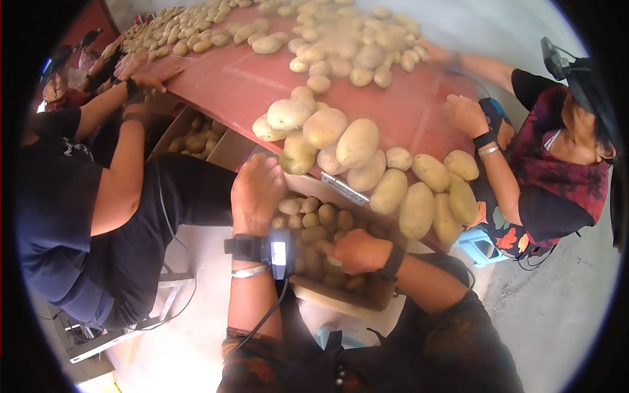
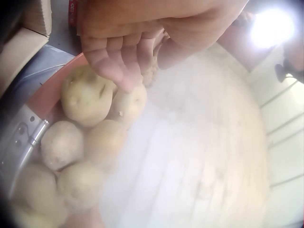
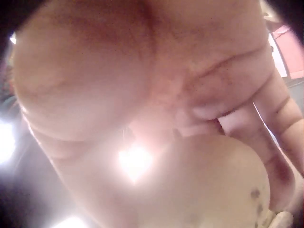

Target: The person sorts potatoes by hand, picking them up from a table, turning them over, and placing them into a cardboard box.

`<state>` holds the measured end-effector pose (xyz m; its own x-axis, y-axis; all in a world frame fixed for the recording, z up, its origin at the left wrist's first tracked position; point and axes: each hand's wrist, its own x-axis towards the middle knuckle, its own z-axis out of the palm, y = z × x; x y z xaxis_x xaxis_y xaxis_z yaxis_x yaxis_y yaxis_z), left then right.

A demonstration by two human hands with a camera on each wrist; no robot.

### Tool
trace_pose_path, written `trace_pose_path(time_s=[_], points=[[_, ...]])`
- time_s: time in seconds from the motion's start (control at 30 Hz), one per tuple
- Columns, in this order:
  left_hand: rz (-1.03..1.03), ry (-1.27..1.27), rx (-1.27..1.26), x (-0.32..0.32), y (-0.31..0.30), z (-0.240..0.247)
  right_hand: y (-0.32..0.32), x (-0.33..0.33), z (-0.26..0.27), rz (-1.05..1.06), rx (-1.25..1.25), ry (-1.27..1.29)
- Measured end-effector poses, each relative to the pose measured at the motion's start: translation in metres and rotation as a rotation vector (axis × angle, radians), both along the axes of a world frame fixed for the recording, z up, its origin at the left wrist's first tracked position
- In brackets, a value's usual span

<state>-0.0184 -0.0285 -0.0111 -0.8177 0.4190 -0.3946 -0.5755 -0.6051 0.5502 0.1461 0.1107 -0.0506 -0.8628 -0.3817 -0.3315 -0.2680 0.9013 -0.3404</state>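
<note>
My left hand [image 1: 257,190] is at the red table's edge, its fingers loosely bent and holding nothing. In the left wrist view its fingertips [image 2: 124,81] overlap a greenish potato [image 2: 85,97] in the near row. Lower down, my right hand [image 1: 360,252] reaches over a cardboard box [image 1: 377,291] of potatoes in front of my lap. It grips a pale potato [image 3: 213,180] with dark specks, thumb on one side and fingers on the other. Large potatoes [image 1: 357,143] lie heaped along the table's near edge, just right of my left hand.
More potatoes [image 1: 347,39] are piled along the back of the red table [image 1: 242,82]. A metal latch [image 1: 344,188] sits on its near edge. Another box of potatoes [image 1: 196,141] stands left. People work at both sides, one person's hand [image 1: 466,114] at the right edge.
</note>
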Motion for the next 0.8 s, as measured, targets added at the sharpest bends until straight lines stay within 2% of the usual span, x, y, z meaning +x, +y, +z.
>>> trace_pose_path(time_s=[0.1,0.17,0.27,0.5,0.6,0.67,0.7,0.73,0.8], points=[[0.008,0.054,-0.015,-0.001,-0.002,-0.001,0.001,-0.006,0.005,0.029,0.035,-0.137],[0.025,0.030,-0.013,0.001,-0.001,0.003,0.004,-0.001,0.004,0.018,-0.020,0.044],[0.029,0.024,-0.039,-0.002,-0.001,-0.003,0.006,0.002,-0.013,0.010,-0.004,0.132],[-0.046,0.087,-0.040,-0.011,-0.006,-0.016,0.006,0.007,-0.020,-0.043,0.112,0.175],[-0.078,0.089,-0.026,-0.014,-0.006,-0.019,0.007,0.004,-0.020,-0.071,-0.026,0.244],[-0.093,0.075,-0.032,-0.013,-0.004,-0.017,0.007,0.003,0.004,-0.027,-0.171,0.222],[-0.083,0.073,-0.050,-0.013,-0.002,-0.017,0.010,-0.001,0.027,0.027,-0.190,0.046],[-0.068,0.074,-0.067,-0.013,-0.003,-0.016,0.011,0.001,0.037,0.024,-0.192,0.050],[-0.094,0.095,-0.045,-0.015,-0.004,-0.018,0.014,0.003,0.053,0.014,-0.425,0.128]])
